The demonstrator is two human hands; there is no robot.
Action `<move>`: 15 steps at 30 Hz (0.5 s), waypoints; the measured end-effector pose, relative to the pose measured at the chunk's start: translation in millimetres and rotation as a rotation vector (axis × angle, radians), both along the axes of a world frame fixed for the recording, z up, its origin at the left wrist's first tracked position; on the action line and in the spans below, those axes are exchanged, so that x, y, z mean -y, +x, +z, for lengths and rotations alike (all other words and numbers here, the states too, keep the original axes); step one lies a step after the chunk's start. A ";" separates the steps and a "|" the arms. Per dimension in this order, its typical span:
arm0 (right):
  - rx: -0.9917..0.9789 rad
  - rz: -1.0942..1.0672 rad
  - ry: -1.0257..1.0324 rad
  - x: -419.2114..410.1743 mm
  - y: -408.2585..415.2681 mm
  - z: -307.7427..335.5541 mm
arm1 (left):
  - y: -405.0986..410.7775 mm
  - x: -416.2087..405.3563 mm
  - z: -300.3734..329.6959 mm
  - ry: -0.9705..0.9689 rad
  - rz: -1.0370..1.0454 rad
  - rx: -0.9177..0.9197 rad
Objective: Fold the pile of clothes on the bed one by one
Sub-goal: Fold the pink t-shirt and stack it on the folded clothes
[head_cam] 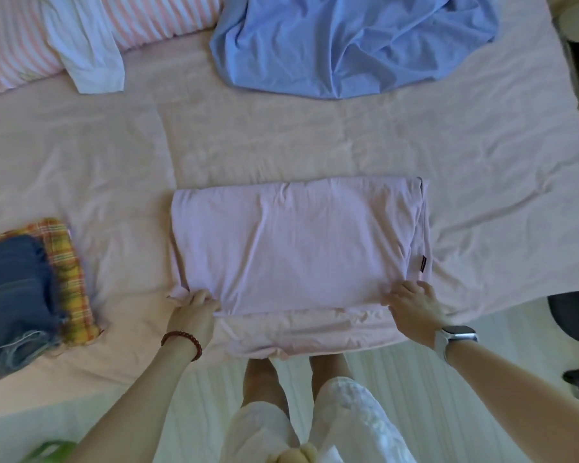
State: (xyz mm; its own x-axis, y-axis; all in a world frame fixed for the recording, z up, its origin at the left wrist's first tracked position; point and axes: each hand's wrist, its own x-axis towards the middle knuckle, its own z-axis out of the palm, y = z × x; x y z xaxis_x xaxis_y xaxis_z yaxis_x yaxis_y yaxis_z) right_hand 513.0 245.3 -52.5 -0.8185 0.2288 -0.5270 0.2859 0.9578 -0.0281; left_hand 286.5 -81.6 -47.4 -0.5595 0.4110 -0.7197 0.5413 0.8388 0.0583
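A pale pink garment [298,242] lies folded into a wide rectangle near the bed's front edge. My left hand [194,309] grips its near left corner. My right hand [411,300] grips its near right corner, just below a small dark label. A crumpled blue garment [351,45] lies unfolded at the far side of the bed. A white garment [87,48] lies at the far left, draped over a pillow. At the left edge sits a stack with folded denim shorts [14,295] on top of a plaid garment [69,262].
The bed [248,135] is covered by a pale pink sheet. A pink-striped pillow [10,45] lies at the far left. A dark object [575,315] stands by the bed's right corner. My legs stand against the front edge on a pale floor.
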 end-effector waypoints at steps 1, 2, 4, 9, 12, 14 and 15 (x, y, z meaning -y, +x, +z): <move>-0.001 -0.023 -0.008 0.9 -4.9 3.0 | -2.0 -5.6 -0.4 -0.017 0.034 0.020; -0.047 -0.068 -0.040 0.7 -11.6 3.4 | -5.3 -11.9 1.0 -0.003 0.078 0.005; -0.149 -0.162 -0.092 -0.4 -32.4 5.1 | -15.9 -25.4 3.5 0.106 0.218 -0.129; -0.321 -0.165 -0.064 0.1 -98.6 11.6 | -53.1 -56.9 2.5 0.307 0.659 -0.294; -0.106 -0.123 -0.091 3.9 -121.5 -2.9 | -71.1 -59.0 -10.7 0.262 0.997 -0.244; 0.006 -0.165 -0.112 5.6 -129.5 -13.6 | -74.2 -58.0 -17.2 0.266 1.176 -0.239; 0.039 -0.200 -0.127 5.1 -130.8 -18.0 | -73.6 -56.8 -19.5 0.308 1.224 -0.250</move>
State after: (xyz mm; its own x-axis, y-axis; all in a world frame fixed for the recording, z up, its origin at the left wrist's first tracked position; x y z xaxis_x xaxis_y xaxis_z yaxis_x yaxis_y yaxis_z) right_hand 382.2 240.1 -70.5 -0.7422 0.3139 -0.5921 0.4727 0.8715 -0.1304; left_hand 212.9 -24.8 -66.9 -0.7936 -0.3340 -0.5085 -0.5436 0.7646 0.3461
